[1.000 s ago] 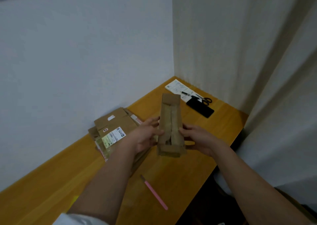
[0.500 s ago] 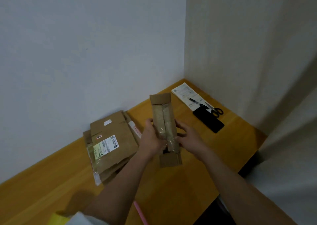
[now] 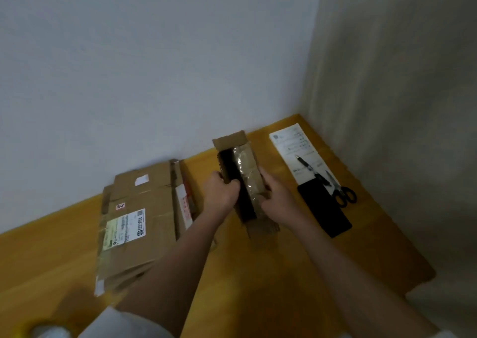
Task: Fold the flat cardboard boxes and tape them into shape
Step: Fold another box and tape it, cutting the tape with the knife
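While I held the small cardboard box (image 3: 244, 175) up over the back of the wooden desk (image 3: 284, 273), it was only half in shape: one long flap, shiny with old tape, lay across the right side, and the left side gaped dark and open. My left hand (image 3: 219, 193) gripped the left wall, fingers curled over its edge into the opening; my right hand (image 3: 277, 201) gripped the right side, thumb on the taped flap. The end flaps stuck out loose at the far end and below my hands. I judged I was in the folding step, squaring the walls, with nothing taped yet. Next I would need to close the long flaps flush and hold them with one hand while the other fetched tape. Just left lay the stack of flat boxes (image 3: 139, 216), untouched. Near my right were a printed sheet (image 3: 291, 141), a pen (image 3: 305, 164), scissors (image 3: 340, 193) and a black phone (image 3: 324, 213).
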### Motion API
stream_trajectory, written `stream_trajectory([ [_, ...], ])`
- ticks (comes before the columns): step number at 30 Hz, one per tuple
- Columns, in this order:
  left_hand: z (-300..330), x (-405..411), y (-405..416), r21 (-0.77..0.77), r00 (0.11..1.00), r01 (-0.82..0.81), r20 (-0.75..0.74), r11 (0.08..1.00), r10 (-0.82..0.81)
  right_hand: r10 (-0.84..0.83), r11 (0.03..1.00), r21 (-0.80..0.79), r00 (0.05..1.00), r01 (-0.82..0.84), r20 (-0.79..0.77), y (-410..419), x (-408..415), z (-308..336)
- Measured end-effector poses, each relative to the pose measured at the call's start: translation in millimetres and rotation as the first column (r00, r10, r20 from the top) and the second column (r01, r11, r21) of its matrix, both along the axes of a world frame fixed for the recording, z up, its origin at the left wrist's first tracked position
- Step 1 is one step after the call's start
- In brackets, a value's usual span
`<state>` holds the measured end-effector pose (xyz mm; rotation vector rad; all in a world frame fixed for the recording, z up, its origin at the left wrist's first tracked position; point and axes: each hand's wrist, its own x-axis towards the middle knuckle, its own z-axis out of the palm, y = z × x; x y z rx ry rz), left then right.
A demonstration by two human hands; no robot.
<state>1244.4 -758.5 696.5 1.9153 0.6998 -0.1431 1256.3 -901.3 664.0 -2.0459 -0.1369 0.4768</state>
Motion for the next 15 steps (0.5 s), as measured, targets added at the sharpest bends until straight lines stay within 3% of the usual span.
stream_trajectory([
  [6, -3, 11, 35, -0.087, 0.998, 0.056, -0.004, 0.995, -0.056, 0.051, 0.980, -0.199, 0.993, -0.028, 0.110, 31, 30, -16],
  [10, -16, 18, 55, -0.138, 0.998, -0.064, -0.019, 0.988, 0.062, 0.009, 0.997, -0.070, 1.000, -0.011, -0.030, 45, 49, -22],
  [15, -23, 38, 63, -0.450, 0.978, -0.188, -0.001, 0.873, 0.210, -0.018, 0.999, -0.048, 0.999, 0.017, -0.037, 55, 81, -27],
])
